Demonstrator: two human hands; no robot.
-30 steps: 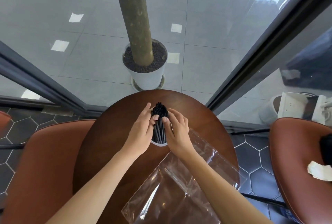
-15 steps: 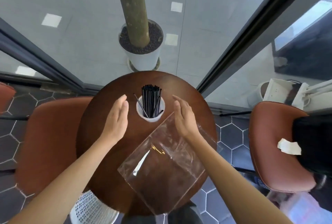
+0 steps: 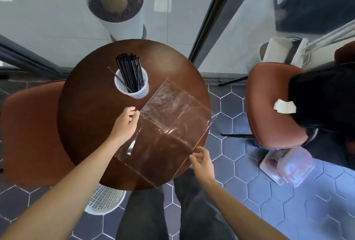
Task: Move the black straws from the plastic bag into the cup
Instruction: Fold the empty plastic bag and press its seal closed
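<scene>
Both grips meet the empty bag (image 3: 169,124): left hand (image 3: 125,124) seemingly pinching its edge, right hand (image 3: 201,161) pinching a corner. Straws (image 3: 130,74) stand in the cup (image 3: 141,93), upper left. Lift the bag slowly, away from the cup.

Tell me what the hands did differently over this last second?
Both hands let go of the black straws and drew back from the white cup toward the person. The left hand now pinches the clear plastic bag at its left edge, the right hand at its near-right edge. Straws stayed standing in the cup, and the bag still lies on the round table.
</scene>
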